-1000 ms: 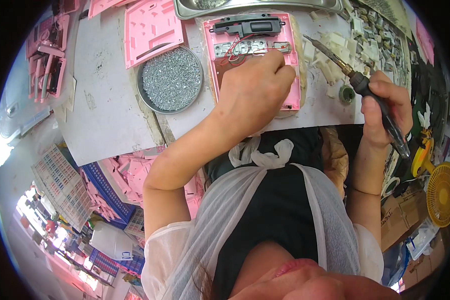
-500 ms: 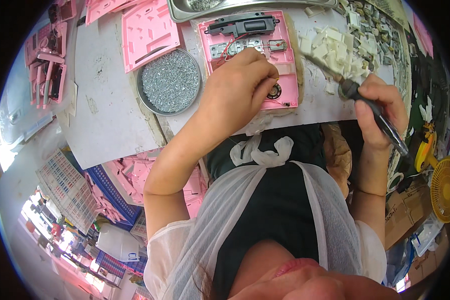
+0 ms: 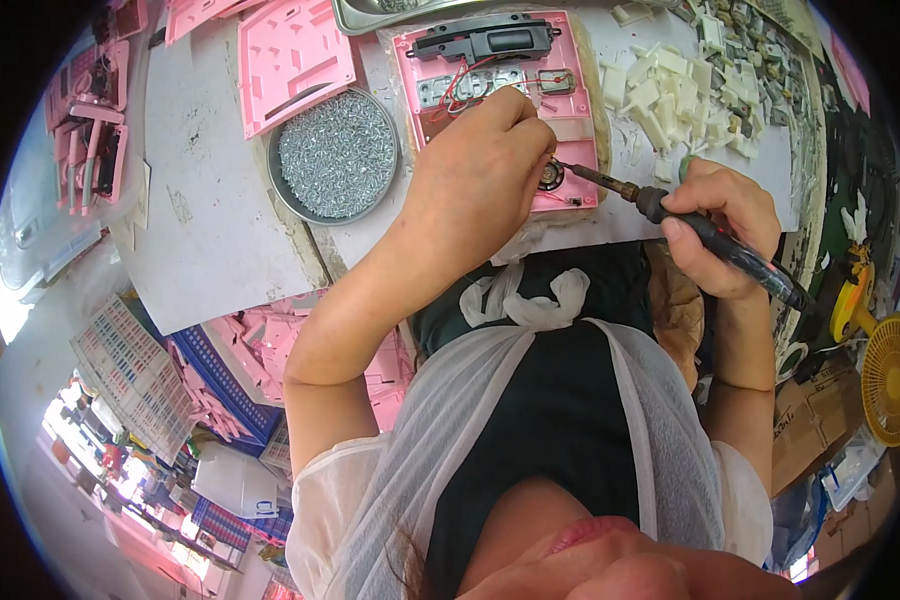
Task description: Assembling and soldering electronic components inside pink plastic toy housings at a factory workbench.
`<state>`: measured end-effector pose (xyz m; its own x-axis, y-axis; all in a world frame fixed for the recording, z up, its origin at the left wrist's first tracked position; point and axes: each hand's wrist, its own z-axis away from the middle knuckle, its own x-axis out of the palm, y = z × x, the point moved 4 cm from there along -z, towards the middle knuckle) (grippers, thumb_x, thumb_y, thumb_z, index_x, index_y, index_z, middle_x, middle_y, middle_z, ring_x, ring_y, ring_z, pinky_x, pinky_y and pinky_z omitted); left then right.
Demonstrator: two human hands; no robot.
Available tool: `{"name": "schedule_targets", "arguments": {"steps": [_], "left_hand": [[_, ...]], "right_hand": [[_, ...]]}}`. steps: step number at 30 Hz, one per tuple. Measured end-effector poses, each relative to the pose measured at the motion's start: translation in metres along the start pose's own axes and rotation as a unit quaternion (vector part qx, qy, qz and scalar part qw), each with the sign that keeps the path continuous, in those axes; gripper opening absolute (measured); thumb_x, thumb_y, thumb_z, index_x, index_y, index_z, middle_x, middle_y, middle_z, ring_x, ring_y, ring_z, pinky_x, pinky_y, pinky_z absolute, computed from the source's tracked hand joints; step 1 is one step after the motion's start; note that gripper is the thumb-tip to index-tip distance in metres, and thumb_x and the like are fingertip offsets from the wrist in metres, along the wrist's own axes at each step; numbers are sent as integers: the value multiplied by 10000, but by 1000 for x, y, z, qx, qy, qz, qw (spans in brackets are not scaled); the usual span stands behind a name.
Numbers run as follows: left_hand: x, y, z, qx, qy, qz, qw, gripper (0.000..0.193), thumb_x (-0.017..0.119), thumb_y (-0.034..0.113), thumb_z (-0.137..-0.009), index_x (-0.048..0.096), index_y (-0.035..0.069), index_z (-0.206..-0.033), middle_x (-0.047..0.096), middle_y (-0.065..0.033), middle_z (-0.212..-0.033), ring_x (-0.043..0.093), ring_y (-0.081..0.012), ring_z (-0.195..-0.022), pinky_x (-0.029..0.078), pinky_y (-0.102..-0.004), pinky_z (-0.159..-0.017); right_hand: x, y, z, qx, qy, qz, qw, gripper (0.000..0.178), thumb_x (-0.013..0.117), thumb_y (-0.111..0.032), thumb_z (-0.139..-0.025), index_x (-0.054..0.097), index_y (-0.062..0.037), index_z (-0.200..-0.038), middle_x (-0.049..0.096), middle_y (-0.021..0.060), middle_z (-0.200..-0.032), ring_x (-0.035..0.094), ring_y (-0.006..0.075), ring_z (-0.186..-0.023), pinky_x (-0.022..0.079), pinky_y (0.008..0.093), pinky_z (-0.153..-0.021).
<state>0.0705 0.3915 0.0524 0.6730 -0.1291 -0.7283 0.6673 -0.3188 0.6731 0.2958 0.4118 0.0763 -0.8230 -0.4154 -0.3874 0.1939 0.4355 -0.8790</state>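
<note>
In front of me lies a pink plastic housing (image 3: 582, 140) with a black module (image 3: 485, 42), metal contact plates, red wires (image 3: 458, 85) and a small round black speaker (image 3: 550, 177). My right hand (image 3: 722, 225) grips a soldering iron (image 3: 705, 228) by its dark handle. The iron's tip reaches left to the speaker, close to my left fingertips. My left hand (image 3: 490, 165) is pinched together over the housing's lower middle. Whatever lies between those fingers is hidden from view.
Left of the housing stands a round metal dish (image 3: 335, 155) of small screws, overlapped by a pink panel (image 3: 295, 65). White plastic pieces (image 3: 665, 95) are heaped to the right. A metal tray (image 3: 370, 18) sits at the back. A yellow fan (image 3: 888, 380) stands at far right.
My right hand has swung the soldering iron down and left, bringing its tip from above the white pieces to the speaker. My left hand stays pinched in nearly the same place.
</note>
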Motion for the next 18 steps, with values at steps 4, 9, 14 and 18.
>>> {"name": "schedule_targets", "arguments": {"steps": [4,9,14,18], "left_hand": [[0,1,0,6,3,-3,1000,95,702,32,-845,668,35,-934,610,-112,-977,637,-329,-834,524,-404,-706],[0,2,1,7,9,-8,1000,99,706,33,-841,667,36,-932,610,-112,-978,638,-327,-827,529,-406,-699],[1,1,1,16,11,-17,1000,105,711,34,-836,666,36,-931,609,-110,-981,641,-327,-823,534,-402,-696],[0,1,1,23,16,-15,999,108,714,33,-834,670,35,-932,613,-109,-983,644,-324,-829,536,-395,-695]], "right_hand": [[2,0,-3,-11,-8,11,1000,160,750,-48,-727,671,-7,-860,555,37,-636,448,121,-492,315,267,-476],[6,1,-5,-17,-11,10,1000,168,751,-47,-724,672,-7,-867,559,37,-634,454,126,-489,317,268,-476],[-3,1,-1,0,-3,19,1000,172,755,-50,-732,673,-9,-878,541,29,-627,451,120,-494,305,264,-480],[-7,0,3,15,20,6,1000,164,753,-51,-743,672,-6,-879,531,25,-626,444,111,-504,299,262,-486]]}}
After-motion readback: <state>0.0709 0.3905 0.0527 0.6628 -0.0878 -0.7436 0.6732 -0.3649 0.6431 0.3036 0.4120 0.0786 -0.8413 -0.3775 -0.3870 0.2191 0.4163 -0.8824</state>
